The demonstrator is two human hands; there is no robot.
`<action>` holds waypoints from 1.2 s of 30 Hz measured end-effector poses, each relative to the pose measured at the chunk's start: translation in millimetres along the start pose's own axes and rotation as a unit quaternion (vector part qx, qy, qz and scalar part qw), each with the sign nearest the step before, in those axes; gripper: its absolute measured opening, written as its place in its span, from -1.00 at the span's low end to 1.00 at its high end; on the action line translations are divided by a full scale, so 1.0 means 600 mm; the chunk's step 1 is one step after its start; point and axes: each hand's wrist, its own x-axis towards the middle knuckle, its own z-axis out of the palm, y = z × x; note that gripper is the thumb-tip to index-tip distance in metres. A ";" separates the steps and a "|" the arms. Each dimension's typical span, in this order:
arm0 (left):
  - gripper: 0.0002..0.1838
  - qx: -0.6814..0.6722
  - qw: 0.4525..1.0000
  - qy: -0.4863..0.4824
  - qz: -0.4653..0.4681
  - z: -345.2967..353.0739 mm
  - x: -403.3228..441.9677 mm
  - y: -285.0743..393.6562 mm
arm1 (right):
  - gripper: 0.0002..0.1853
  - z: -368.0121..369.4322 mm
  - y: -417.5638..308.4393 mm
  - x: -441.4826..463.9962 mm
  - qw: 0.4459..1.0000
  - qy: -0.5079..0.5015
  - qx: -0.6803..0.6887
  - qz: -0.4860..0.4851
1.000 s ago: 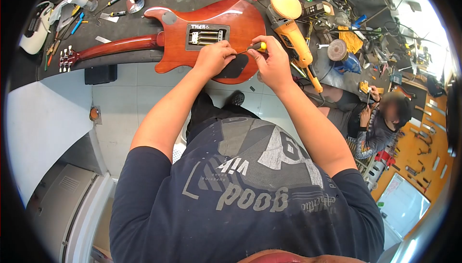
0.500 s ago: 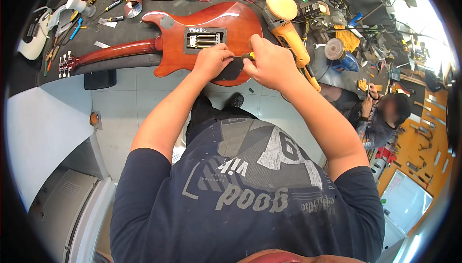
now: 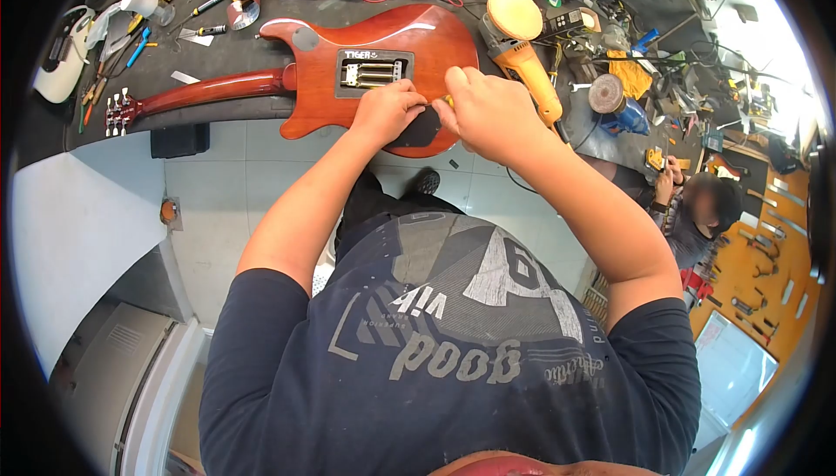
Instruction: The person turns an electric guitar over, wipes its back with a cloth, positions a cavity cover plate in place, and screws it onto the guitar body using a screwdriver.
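Observation:
A reddish-brown electric guitar (image 3: 326,62) lies face down at the workbench's near edge, its neck pointing left. Its back has an open cavity with metal springs (image 3: 374,74) and a black cover (image 3: 421,131). My right hand (image 3: 488,110) is closed around a screwdriver whose yellow and black handle (image 3: 448,101) shows only in part. The fingertips of my left hand (image 3: 387,110) are pinched together at the cover's upper left edge, beside the screwdriver's tip. Whatever is between them is too small to make out.
Right of the guitar lies a yellow polisher (image 3: 531,71) with a round pad. A blue grinder (image 3: 629,116), tools and cables crowd the bench beyond. Screwdrivers (image 3: 202,32) and a white guitar body (image 3: 61,75) are at the left. Another person (image 3: 697,215) sits at the right.
My right hand has turned over the screwdriver and moved slightly left, hiding more of the handle. My left hand has barely moved. The other person's arms and head have shifted slightly.

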 end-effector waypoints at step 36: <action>-0.77 -0.025 0.998 -0.053 -0.018 -0.013 0.008 -0.006 | -0.63 -0.031 -0.020 0.005 0.979 -0.170 -0.026 0.112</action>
